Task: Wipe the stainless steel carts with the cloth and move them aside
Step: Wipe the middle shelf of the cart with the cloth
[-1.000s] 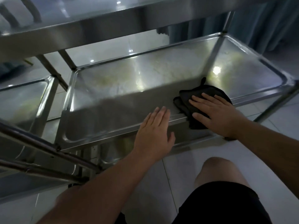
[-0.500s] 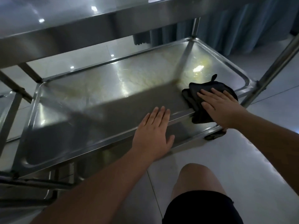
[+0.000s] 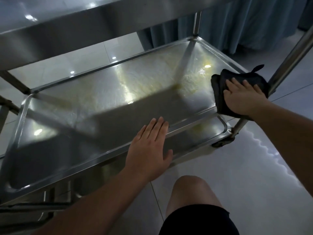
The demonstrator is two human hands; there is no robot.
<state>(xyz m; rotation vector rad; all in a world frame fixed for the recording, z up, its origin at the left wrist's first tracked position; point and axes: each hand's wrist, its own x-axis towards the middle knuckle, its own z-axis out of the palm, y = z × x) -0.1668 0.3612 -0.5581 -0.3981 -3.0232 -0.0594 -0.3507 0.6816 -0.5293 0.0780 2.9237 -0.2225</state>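
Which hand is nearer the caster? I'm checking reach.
Right. The right hand presses the cloth at the shelf corner above the caster; the left hand rests flat mid-rim, farther off.

We see indoor service room, likely institutional or clinic-like: tiered steel cart (image 3: 108,92), glossy tiled floor (image 3: 254,167) mirroring ceiling lights, long blue-grey curtain (image 3: 237,22) behind. We cannot tell exact kind.

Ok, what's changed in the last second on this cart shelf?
The right hand slid the black cloth rightward along the middle shelf to its right end by the post. The left hand stayed flat on the shelf's front rim.
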